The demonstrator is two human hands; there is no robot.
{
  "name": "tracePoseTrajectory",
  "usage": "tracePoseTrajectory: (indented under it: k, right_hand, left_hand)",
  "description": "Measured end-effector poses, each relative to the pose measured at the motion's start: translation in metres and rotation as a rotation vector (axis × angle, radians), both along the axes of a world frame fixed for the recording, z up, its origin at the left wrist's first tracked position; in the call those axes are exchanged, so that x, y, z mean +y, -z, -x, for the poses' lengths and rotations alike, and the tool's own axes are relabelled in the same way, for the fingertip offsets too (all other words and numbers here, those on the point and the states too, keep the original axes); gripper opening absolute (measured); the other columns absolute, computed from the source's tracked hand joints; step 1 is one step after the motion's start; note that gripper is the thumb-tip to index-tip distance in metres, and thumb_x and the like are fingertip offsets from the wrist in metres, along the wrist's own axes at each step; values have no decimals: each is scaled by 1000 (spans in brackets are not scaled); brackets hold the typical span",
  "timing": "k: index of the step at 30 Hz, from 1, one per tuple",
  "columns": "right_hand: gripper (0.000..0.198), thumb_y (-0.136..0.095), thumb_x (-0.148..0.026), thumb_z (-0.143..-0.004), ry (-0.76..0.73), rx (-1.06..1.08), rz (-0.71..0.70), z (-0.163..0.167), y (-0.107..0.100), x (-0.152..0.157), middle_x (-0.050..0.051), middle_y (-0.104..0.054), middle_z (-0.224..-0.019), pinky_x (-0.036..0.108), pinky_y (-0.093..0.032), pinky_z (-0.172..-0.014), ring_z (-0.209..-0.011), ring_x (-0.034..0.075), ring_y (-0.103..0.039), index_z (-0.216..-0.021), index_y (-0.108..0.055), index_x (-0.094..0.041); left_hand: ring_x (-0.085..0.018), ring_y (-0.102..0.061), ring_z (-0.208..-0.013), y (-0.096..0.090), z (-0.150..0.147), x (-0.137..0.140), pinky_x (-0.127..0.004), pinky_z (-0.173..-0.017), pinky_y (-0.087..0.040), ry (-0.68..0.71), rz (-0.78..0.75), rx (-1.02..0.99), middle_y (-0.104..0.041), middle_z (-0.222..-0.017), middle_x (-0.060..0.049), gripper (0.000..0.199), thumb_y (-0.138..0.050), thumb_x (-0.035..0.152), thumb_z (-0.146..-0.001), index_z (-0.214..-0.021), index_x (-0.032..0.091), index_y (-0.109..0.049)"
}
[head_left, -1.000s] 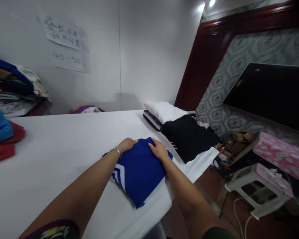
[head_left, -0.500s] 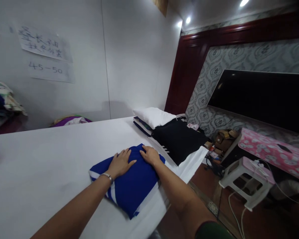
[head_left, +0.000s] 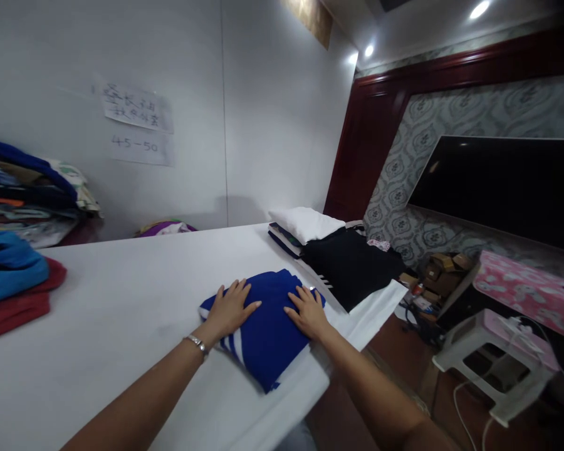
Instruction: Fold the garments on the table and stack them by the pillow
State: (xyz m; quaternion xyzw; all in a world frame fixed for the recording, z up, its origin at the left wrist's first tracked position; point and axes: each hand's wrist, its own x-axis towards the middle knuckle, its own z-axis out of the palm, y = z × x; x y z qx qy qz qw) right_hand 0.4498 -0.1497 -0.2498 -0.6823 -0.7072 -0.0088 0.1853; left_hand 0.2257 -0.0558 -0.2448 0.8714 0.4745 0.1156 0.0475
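Note:
A folded blue garment with white stripes [head_left: 267, 332] lies on the white tabletop [head_left: 136, 282] near its front edge. My left hand [head_left: 230, 307] rests flat on its left part, fingers spread. On its right part lies my right hand [head_left: 309, 311], also flat with the fingers apart. Neither hand grips the cloth. Just beyond, to the right, are a folded black garment [head_left: 352, 263] with white stripes and a folded white garment [head_left: 305, 223] on a dark one.
At the left are folded blue and red clothes [head_left: 14, 269] and a tall clothes pile [head_left: 23, 188]. A purple item [head_left: 167, 228] shows behind the table. On the right stand a plastic stool [head_left: 498, 357], cardboard boxes [head_left: 444, 272] and a wall-mounted television [head_left: 502, 188].
My view has swung left, bringing the blue and red clothes into sight. My right hand has slid nearer over the garment and spread its fingers; my left hand stays on the left part.

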Motion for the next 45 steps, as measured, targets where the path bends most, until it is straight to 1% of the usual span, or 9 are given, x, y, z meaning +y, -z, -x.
tracePoseTrajectory:
  k: [5, 10, 16, 22, 25, 30, 35, 41, 45]
  right_hand:
    - [47, -42, -49, -94, 49, -28, -24, -6, 23, 1, 8, -42, -148, 54, -20, -112, -139, 29, -32, -136, -51, -30]
    - [46, -41, -46, -95, 31, -11, -38, -9, 24, 0, 9, -41, -148, 55, -20, -112, -140, 29, -31, -135, -52, -25]
    - [48, -40, -47, -94, 34, 132, -106, -17, 29, -4, 8, -43, -148, 51, -17, -114, -140, 24, -30, -134, -53, -23]
    - [59, -44, -51, -87, 167, 434, -343, -22, 33, -18, 17, -42, -146, 49, -20, -114, -139, 27, -31, -131, -54, -12]
    - [66, -56, -51, -80, 212, 768, -408, -19, 39, -40, 15, -41, -147, 46, -22, -114, -137, 26, -34, -134, -50, -13]
    - [76, -72, -46, -67, 366, 1410, -321, -5, 34, -83, 9, -40, -148, 45, -37, -108, -134, 27, -40, -135, -45, -24]
    - [74, -82, -35, -59, 354, 1656, -190, 22, 16, -113, 7, -43, -143, 46, -50, -97, -128, 27, -47, -125, -50, -27]
    - [69, -85, -28, -60, 316, 1833, -46, 52, 10, -129, 5, -64, -112, 49, -55, -89, -102, 23, -65, -119, -50, -24]
    - [58, -85, -27, -61, 298, 1896, 51, 56, 10, -138, 7, -70, -101, 48, -54, -90, -97, 26, -69, -109, -53, -21]
  left_hand:
    - [-29, -28, -142, 20, 5, -5, -53, -115, -17, -16, 20, 4, -38, -151, -12, 69, -34, 60, -89, -142, 17, -43]
    - [-25, -28, -142, 15, 10, -10, -45, -117, -17, -37, 36, -140, -38, -151, -10, 62, -35, 54, -91, -140, 17, -44]
    - [-25, -35, -137, 11, 41, -34, -37, -114, -27, -337, -21, -366, -41, -149, -13, 50, -41, 43, -91, -131, 15, -51]
    - [-29, -42, -132, 6, 56, -43, -38, -108, -37, -572, 382, -817, -44, -144, -19, 58, -56, 36, -85, -135, 11, -41]
    - [-30, -56, -117, 3, 54, -42, -37, -87, -53, -595, 606, -1050, -50, -137, -20, 59, -65, 35, -79, -131, 14, -43]
    - [-22, -66, -88, -1, 50, -43, -30, -64, -56, -584, 770, -1201, -63, -115, -17, 49, -66, 31, -79, -121, 14, -47]
    - [-19, -65, -66, -2, 48, -50, -33, -60, -55, -550, 926, -1258, -68, -81, -11, 32, -71, 30, -74, -98, 11, -59]
    - [-23, -67, -85, -1, 37, -54, -34, -70, -56, -545, 819, -1434, -68, -110, -15, 57, -77, 20, -66, -117, 16, -54]
    - [-20, -66, -92, 0, 40, -45, -29, -77, -54, -554, 693, -1544, -67, -112, -11, 64, -74, 13, -65, -124, 19, -51]
